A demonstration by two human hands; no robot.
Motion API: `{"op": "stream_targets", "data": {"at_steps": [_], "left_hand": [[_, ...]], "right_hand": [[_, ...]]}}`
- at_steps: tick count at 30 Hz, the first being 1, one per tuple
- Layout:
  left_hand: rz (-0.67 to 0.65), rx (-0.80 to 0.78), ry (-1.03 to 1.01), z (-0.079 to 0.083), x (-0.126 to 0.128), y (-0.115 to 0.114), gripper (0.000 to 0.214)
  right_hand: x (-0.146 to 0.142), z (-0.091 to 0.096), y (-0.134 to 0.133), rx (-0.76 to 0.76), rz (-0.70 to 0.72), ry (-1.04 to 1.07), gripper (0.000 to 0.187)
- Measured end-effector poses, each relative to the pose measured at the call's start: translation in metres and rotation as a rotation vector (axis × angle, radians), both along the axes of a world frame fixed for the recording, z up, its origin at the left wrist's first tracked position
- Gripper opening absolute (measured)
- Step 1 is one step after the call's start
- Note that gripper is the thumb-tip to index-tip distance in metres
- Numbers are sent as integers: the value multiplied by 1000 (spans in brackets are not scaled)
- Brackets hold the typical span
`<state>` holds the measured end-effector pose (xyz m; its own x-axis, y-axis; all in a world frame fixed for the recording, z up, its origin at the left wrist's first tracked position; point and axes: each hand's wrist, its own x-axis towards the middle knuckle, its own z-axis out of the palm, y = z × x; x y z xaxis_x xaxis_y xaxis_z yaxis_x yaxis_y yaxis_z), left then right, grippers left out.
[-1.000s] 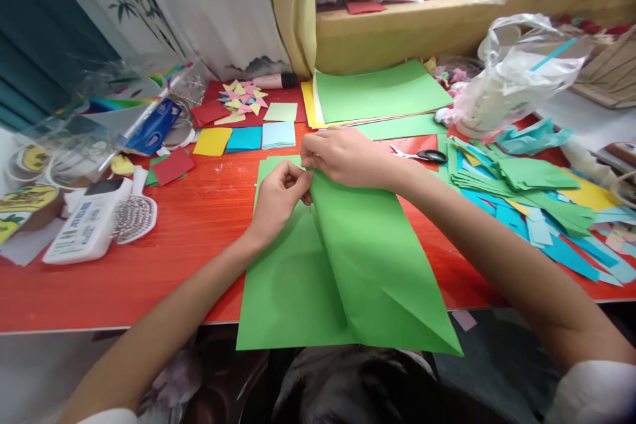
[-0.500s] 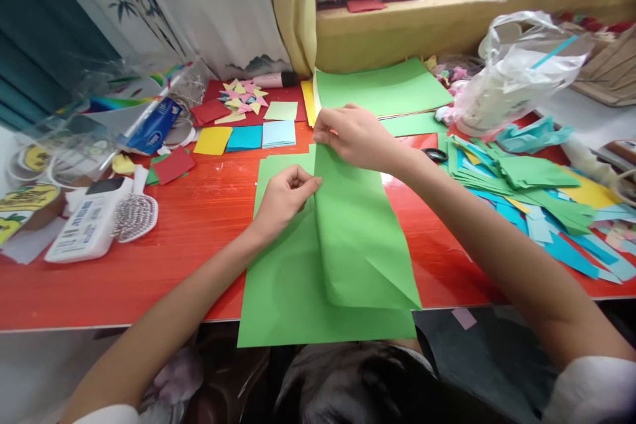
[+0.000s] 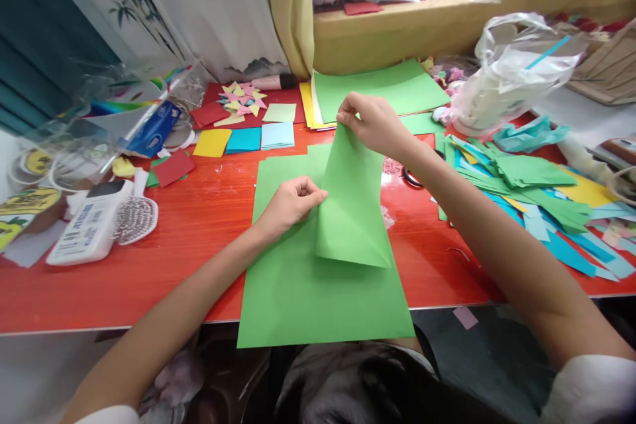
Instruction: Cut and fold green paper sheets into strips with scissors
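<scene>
A large green paper sheet [image 3: 308, 291] lies on the red table [image 3: 199, 232] in front of me, its near end hanging over the table edge. My right hand [image 3: 372, 122] pinches the top of a second green sheet [image 3: 352, 205] and holds it lifted above the flat one. My left hand [image 3: 291, 202] is closed in a pinch on the left edge of that lifted sheet, resting on the flat sheet.
Scissors [image 3: 412, 175] lie partly under my right wrist. A stack of green and yellow paper [image 3: 377, 89] sits behind. Green and blue paper scraps [image 3: 536, 199] fill the right. Small coloured squares [image 3: 248, 138], a white remote [image 3: 82, 228] and a hairbrush [image 3: 134, 215] lie at left.
My right hand has drawn the upper green sheet up and away from me, so its near end slid off the table edge. My left hand stayed pinching its left edge.
</scene>
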<state>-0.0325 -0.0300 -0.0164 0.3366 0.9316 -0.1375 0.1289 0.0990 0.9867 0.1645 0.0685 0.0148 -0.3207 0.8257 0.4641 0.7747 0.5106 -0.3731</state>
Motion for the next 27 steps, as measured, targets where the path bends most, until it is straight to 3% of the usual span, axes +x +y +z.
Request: {"op": "stream_targets", "data": {"at_steps": [6,15,27], "left_hand": [[-77,-15,81,-2,0,-2,30],[-130,-4,115,1,-2,-1,31],[16,204,58,4,-8,2,29]], "right_hand": [[19,0,12,38,-105,39,14],[39,16,17,104,-231,60,8],[64,33,15,235,-276,116,13]]}}
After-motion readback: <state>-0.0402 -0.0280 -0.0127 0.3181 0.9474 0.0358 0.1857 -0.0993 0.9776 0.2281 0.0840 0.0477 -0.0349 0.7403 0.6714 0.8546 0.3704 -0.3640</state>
